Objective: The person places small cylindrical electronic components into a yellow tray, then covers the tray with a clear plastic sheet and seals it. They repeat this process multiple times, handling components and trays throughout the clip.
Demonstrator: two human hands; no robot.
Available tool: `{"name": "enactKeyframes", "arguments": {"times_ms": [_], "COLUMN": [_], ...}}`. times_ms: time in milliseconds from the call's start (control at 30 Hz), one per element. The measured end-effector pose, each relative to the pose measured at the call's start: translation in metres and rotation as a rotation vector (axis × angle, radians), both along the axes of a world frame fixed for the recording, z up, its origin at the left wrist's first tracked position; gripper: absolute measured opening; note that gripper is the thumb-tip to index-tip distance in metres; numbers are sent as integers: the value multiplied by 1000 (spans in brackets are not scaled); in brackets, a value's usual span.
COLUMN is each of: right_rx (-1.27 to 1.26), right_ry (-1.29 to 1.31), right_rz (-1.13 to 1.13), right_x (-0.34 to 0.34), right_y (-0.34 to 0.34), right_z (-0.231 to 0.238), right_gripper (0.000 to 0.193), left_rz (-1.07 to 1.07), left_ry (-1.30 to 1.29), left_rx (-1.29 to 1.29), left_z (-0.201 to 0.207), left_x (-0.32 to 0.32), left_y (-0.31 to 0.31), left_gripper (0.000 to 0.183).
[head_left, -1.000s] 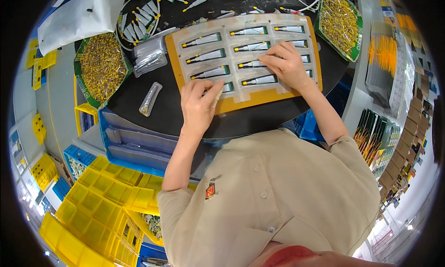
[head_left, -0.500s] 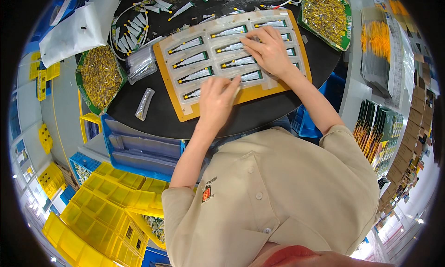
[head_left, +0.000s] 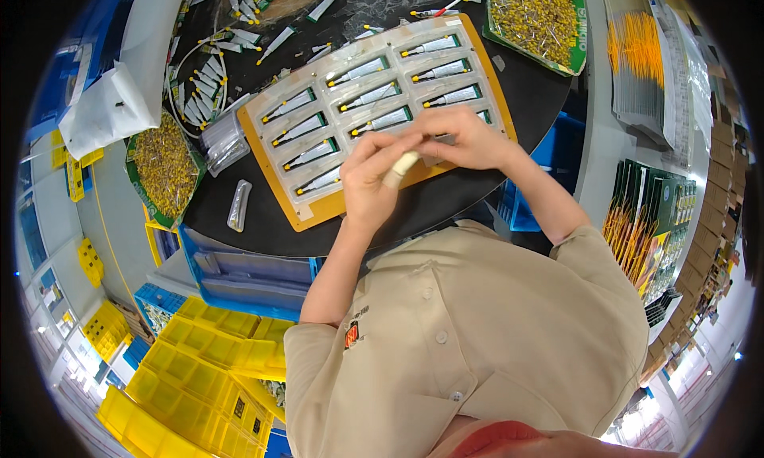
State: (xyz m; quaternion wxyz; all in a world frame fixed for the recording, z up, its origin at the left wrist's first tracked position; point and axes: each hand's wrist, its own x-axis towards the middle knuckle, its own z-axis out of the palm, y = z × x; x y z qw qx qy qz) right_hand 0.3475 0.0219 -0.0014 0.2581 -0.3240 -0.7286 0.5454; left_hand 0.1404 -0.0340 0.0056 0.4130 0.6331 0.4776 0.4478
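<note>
A yellow board (head_left: 318, 212) bears a clear plastic blister tray (head_left: 324, 92) with several small silver-and-green tubes in its compartments. Each visible tube, like this one (head_left: 374, 97), has a black nozzle with a yellow tip. Over the board's near edge, my left hand (head_left: 368, 183) and my right hand (head_left: 461, 137) come together with fingertips meeting. Their fingers are bent and closed; whatever lies between them is hidden. A cream finger cot (head_left: 400, 169) covers one finger of my left hand. My hands hide the tray's lower middle and lower right compartments.
Green-edged bins of yellow-tipped pieces stand left (head_left: 165, 169) and right (head_left: 535, 24). Loose tubes (head_left: 276, 44) and a white cable lie on the black table (head_left: 269, 233) behind the tray. Beside the board are clear plastic blisters (head_left: 227, 144). Yellow crates (head_left: 187, 370) stand lower left.
My right hand has come down from the tray's upper right to my left hand, and the two now meet at the near edge. The whole view has also shifted slightly.
</note>
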Motion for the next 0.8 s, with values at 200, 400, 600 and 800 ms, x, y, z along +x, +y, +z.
{"name": "enactKeyframes", "arguments": {"times_ms": [200,400,600,800], "right_rx": [444,940,939,925], "right_ry": [-108,-430,-494,-1167], "right_rz": [-231,-401,-442,-901], "right_x": [25,64,96,176], "right_y": [-14,17,44,93], "right_z": [-1,-24,-32,-48], "right_gripper": [14,13,13,19], "left_rz": [-25,-66,-86,14], "left_ry": [10,596,716,898], "left_rx": [-19,231,336,329], "left_z": [-3,-20,-33,-26], "left_x": [7,-3,-9,-4], "left_y": [-5,2,4,25], "left_gripper": [25,35,46,47]}}
